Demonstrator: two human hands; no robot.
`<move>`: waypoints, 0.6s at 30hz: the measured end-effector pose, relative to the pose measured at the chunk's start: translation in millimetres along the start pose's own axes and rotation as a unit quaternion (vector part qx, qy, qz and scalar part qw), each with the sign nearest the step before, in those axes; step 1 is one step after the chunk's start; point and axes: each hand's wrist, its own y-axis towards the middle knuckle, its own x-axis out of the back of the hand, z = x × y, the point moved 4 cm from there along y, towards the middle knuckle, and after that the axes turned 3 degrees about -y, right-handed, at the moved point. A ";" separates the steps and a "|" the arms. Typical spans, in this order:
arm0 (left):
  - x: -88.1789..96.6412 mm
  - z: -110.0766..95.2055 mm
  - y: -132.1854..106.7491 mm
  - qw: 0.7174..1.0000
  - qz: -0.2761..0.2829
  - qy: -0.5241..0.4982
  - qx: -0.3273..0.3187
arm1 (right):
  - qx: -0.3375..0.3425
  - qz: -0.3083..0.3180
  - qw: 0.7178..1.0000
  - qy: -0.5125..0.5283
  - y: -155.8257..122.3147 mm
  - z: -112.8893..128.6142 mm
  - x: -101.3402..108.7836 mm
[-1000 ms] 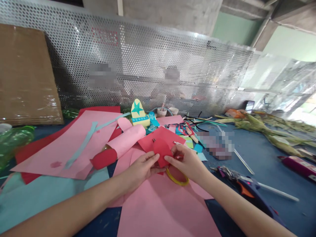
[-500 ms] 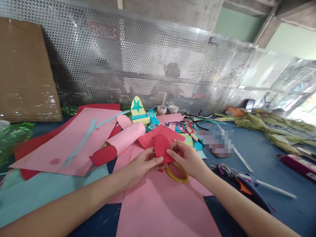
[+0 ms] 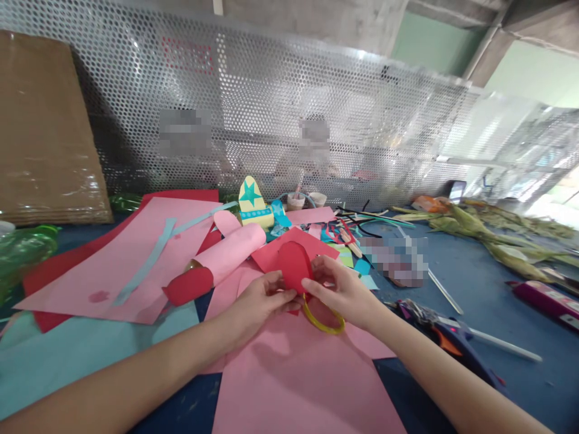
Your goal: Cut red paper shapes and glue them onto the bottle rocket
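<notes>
A small rounded red paper cut-out (image 3: 294, 266) stands upright between both my hands at the middle of the view. My left hand (image 3: 260, 299) pinches its lower left edge. My right hand (image 3: 340, 289) has its fingers closed on the right edge. A yellow ring (image 3: 322, 315) hangs just under my right hand, over a large pink sheet (image 3: 298, 380). Behind the cut-out lies a red paper sheet (image 3: 271, 256).
A pink paper roll with a red end (image 3: 217, 259) lies to the left. Pink, red and light-blue sheets (image 3: 122, 259) cover the left of the blue table (image 3: 479, 289). A glue gun (image 3: 452, 343), a star-decorated craft (image 3: 253, 205), paper scraps, corn husks (image 3: 488, 235), and a perforated metal screen (image 3: 271, 120) surround them.
Both hands turned the red cut-out, which now stands more upright and shows a rounded top. The hands stayed in about the same place.
</notes>
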 end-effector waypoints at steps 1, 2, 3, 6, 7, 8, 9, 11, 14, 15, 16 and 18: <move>0.2 0.5 0.4 1.000 -0.002 -0.004 -0.001 | 0.000 0.010 1.000 0.002 -0.6 0.4 -0.9; 0.1 0.6 0.6 1.000 -0.003 -0.005 -0.002 | -0.001 0.018 1.000 0.006 -1.0 0.4 -1.8; -0.3 0.3 0.6 1.000 -0.004 -0.006 -0.004 | -0.003 0.024 1.000 0.011 -1.2 -0.2 -2.6; -3.0 -1.9 -0.6 1.000 0.002 0.001 -0.010 | -0.011 0.033 0.999 0.033 -0.7 -2.8 -4.2; -3.9 -2.8 -1.2 1.000 0.003 0.004 -0.013 | -0.012 0.033 0.999 0.041 -0.3 -3.5 -4.4; -4.7 -3.4 -1.9 1.000 0.003 0.010 -0.014 | -0.013 0.031 0.998 0.048 0.1 -3.9 -4.5; -5.2 -3.8 -2.4 1.000 0.002 0.015 -0.015 | -0.014 0.028 0.998 0.054 0.5 -4.1 -4.5; -5.9 -4.0 -3.1 1.000 -0.002 0.022 -0.017 | -0.014 0.024 0.998 0.060 1.0 -4.0 -4.3; -6.9 -4.0 -3.4 0.999 -0.002 0.027 -0.019 | -0.014 0.027 0.998 0.060 1.2 -3.6 -4.6; -7.2 -4.1 -3.5 0.999 -0.001 0.029 -0.020 | -0.013 0.028 0.998 0.060 1.2 -3.5 -4.7; -7.4 -4.2 -3.6 0.999 0.000 0.030 -0.021 | -0.012 0.028 0.998 0.060 1.3 -3.6 -4.8; -7.3 -4.3 -3.9 0.999 0.000 0.028 -0.021 | -0.009 0.027 0.998 0.059 1.5 -4.1 -5.1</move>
